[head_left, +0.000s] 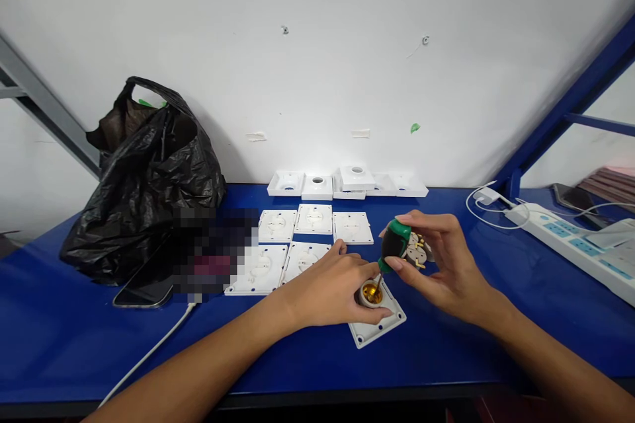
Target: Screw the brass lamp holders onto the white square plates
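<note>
Just below the middle of the frame a white square lamp holder [376, 318] lies on the blue counter [74, 337], its round socket facing up and showing a shiny brass inside. The left hand [331, 291] lies over its left side, its grip pressed around the socket's rim to steady it. The right hand [444, 268] pinches a stubby screwdriver [393, 243] by its rounded green-and-black handle, and the thin metal shaft slants down into the brass cup. Small brass-and-grey parts [417, 252] sit by the right palm; whether they are held I cannot tell. Behind the hands, flat white plastic plates [310, 238] with moulded round centres lie in two rows, and further back more white holders [347, 184] line the pale wall. The counter is smooth and glossy. A crinkled black plastic bag [143, 178] slumps at centre left beside a dark phone [146, 287] on a white cable, and a white power strip [575, 241] lies at right under a blue steel brace.
</note>
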Demonstrator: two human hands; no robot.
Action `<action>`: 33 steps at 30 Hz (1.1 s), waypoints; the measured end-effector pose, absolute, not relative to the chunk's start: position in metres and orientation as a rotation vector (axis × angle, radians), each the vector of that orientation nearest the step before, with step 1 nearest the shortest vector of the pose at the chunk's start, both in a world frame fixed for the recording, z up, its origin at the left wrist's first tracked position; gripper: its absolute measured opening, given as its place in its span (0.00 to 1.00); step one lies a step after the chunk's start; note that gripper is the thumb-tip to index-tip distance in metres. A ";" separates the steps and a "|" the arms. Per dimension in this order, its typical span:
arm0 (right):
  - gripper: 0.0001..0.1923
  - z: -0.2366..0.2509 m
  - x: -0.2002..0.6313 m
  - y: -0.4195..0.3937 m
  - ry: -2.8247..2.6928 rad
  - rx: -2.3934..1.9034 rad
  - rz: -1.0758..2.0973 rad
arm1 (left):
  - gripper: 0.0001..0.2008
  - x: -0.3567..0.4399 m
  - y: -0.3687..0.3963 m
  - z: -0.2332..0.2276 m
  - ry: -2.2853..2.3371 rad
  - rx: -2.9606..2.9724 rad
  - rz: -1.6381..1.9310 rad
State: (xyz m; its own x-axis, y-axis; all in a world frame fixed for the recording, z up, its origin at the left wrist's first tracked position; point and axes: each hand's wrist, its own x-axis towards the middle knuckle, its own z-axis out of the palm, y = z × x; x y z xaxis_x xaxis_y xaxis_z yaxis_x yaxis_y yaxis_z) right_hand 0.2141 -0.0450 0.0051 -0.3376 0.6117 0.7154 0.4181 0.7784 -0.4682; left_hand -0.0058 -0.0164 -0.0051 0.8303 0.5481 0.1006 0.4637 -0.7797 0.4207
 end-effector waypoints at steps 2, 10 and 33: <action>0.29 0.008 0.213 -0.044 -1.980 -0.748 0.250 | 0.20 -0.006 -0.016 -0.006 0.765 2.641 0.301; 0.29 0.008 0.212 -0.043 -1.978 -0.754 0.279 | 0.21 -0.007 -0.016 -0.005 0.760 2.657 0.286; 0.32 0.012 0.211 -0.045 -2.055 -0.687 0.321 | 0.20 -0.007 -0.017 -0.007 0.757 2.665 0.319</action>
